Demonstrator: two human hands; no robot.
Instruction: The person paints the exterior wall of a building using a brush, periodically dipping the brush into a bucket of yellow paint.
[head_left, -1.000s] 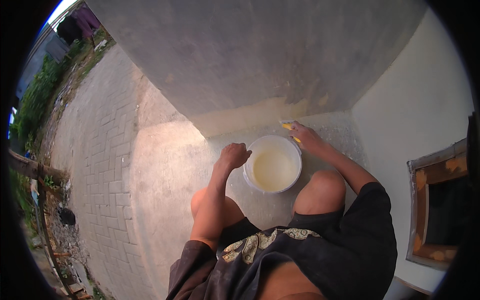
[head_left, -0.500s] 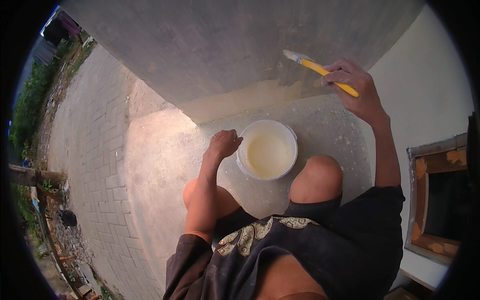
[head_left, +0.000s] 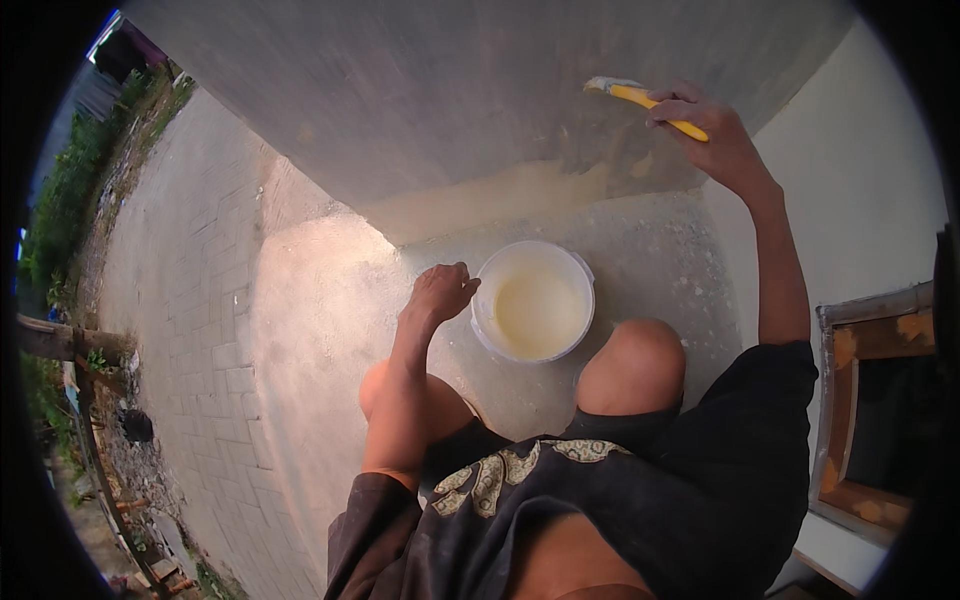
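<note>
The left hand (head_left: 444, 292) curls at the rim of a white bucket (head_left: 580, 285); whether it pinches it, I cannot tell. Right of that hand, the bucket holds a creamy mix (head_left: 545, 308). Farther right, a yellow brush (head_left: 638, 97) points leftward from the right hand (head_left: 728, 145), clasped round its handle. Coating the grey wall (head_left: 480, 110) seems in hand; the next stroke calls for even pressure.

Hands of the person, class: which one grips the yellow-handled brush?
The right hand, in front of the grey wall, grips the yellow-handled brush. The left hand holds no brush; it is beside the white bucket's rim.
</note>
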